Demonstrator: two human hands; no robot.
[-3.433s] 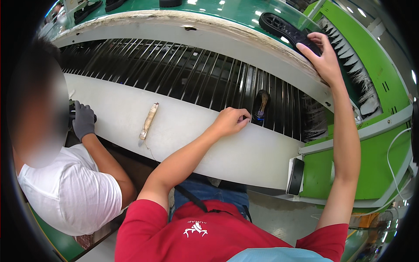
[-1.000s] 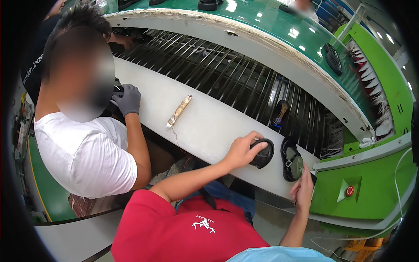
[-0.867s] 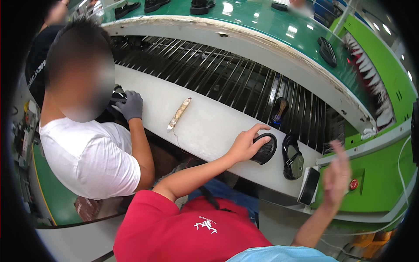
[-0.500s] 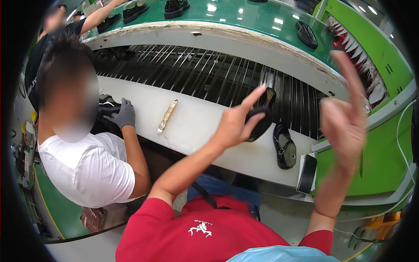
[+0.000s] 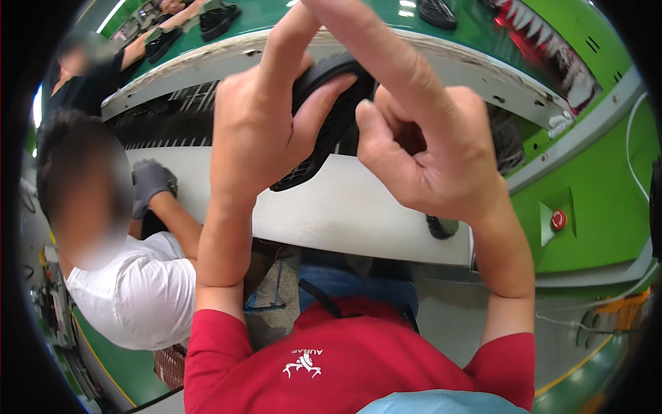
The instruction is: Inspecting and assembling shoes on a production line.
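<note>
In front of me my left hand [image 5: 258,131] grips a black shoe sole [image 5: 321,148], its thumb lying across the piece. A ridged tread shows along the sole's lower part. My right hand [image 5: 431,152] is just to its right, index finger stretched up and left across the sole's upper end. Its thumb stands apart from that finger, the other fingers curl in, and nothing shows in them. The two index fingers come close together at the top edge, where their tips are cut off. A dark shoe [image 5: 441,226] sits on the white bench, partly behind my right wrist.
A white bench [image 5: 372,214] runs before me, with metal rollers behind it. Black shoes [image 5: 438,12] stand on the green belt above. The green machine [image 5: 593,221] at right has a red button [image 5: 558,220]. A gloved co-worker [image 5: 131,290] is close at left.
Both hands have moved up and inward, closer to the camera. The sole came up with my left hand, and my right hand swung left toward it. The view has shifted, and the co-worker's gloved hand sits farther left.
</note>
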